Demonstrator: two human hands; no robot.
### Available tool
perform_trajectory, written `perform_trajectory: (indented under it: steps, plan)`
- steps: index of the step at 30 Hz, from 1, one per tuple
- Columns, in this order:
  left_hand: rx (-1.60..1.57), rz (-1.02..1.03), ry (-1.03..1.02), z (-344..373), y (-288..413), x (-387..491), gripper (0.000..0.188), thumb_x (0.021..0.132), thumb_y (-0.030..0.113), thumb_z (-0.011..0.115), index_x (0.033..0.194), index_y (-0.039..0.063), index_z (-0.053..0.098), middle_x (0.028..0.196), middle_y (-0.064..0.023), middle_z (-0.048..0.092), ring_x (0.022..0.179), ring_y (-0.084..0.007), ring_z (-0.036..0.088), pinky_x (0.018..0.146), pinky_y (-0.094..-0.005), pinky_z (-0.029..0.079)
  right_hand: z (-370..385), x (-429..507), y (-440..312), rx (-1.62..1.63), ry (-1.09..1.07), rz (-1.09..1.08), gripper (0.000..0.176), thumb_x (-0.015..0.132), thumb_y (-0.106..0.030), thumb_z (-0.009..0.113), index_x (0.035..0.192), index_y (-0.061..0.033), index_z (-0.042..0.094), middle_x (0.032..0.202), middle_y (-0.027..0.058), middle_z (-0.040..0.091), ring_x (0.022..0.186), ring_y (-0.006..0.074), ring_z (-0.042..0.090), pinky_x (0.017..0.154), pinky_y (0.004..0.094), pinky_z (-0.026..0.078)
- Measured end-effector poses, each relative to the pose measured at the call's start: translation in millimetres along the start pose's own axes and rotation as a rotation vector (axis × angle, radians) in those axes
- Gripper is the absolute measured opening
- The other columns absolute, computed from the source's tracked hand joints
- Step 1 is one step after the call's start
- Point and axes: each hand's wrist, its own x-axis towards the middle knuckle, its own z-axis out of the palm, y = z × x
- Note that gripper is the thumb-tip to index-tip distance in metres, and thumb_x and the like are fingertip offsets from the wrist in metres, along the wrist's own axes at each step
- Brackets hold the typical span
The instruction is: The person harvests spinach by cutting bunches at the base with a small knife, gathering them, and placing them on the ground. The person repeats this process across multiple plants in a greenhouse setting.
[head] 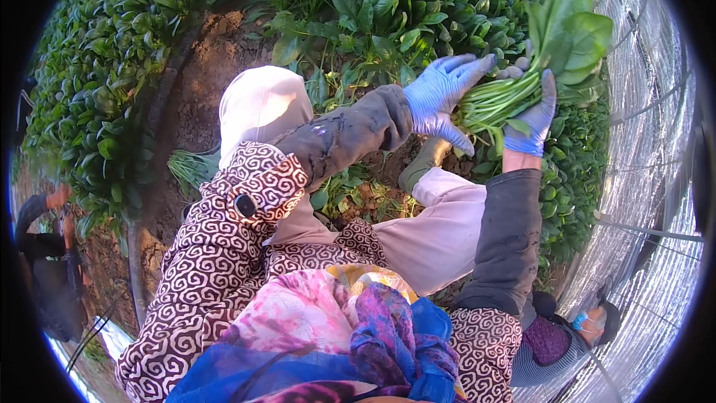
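Observation:
My right hand (pixel 531 117), in a blue glove with dirty fingertips, is closed round a bunch of leafy greens that look like spinach (pixel 503 98). The broad leaves point up and away to the right; the thin stems fan out to the left. Beside the stem ends is my left hand (pixel 442 101), also in a blue glove, its fingers spread and the thumb apart. It grips nothing visible; whether it touches the stems is unclear. Another bunch of cut greens (pixel 193 168) lies on the soil at the left, partly hidden by my patterned sleeve.
Dense leafy plants (pixel 380 5) grow ahead and on both sides. Bare soil (pixel 207 67) and a dark hose (pixel 136 268) lie at left. My bent legs (pixel 436 224) are below my arms. Silvery sheeting (pixel 649 179) rises at right. A masked person (pixel 559 341) and another person (pixel 50 268) are nearby.

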Motion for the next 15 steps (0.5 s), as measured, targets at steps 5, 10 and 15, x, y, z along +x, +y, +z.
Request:
perform_trajectory:
  steps: [5,10,15]
  plan:
    - [-1.598,-0.647,-0.098,22,-5,-13,0.106,0.073,0.003,0.08,0.15,0.004,0.008,0.139,-0.0114,0.045,0.125,-0.0161,0.045,0.106,-0.0339,0.037,-1,8,9,0.0,0.1,-0.033,0.046,0.087,-0.027,0.065,0.121,0.0009,0.051,0.091,0.0071,0.06,0.083,0.0194,0.057,0.083,0.0358,0.048]
    - [-1.514,-0.784,-0.161,26,15,-20,0.063,0.081,0.006,0.073,0.136,0.01,0.043,0.115,-0.0086,0.063,0.102,-0.0177,0.06,0.086,-0.0338,0.049,-13,17,10,0.089,0.135,-0.078,0.044,0.087,-0.027,0.064,0.12,-0.0001,0.052,0.088,0.0062,0.06,0.08,0.018,0.058,0.082,0.0366,0.048]
    - [-1.253,-0.803,-0.152,27,7,-27,0.024,0.091,0.025,0.065,0.108,0.009,0.06,0.076,-0.001,0.061,0.063,-0.0102,0.055,0.053,-0.0245,0.043,-15,28,18,0.083,0.157,-0.03,0.043,0.086,-0.029,0.064,0.115,0.0006,0.053,0.085,0.0068,0.06,0.078,0.0194,0.055,0.08,0.0369,0.048]
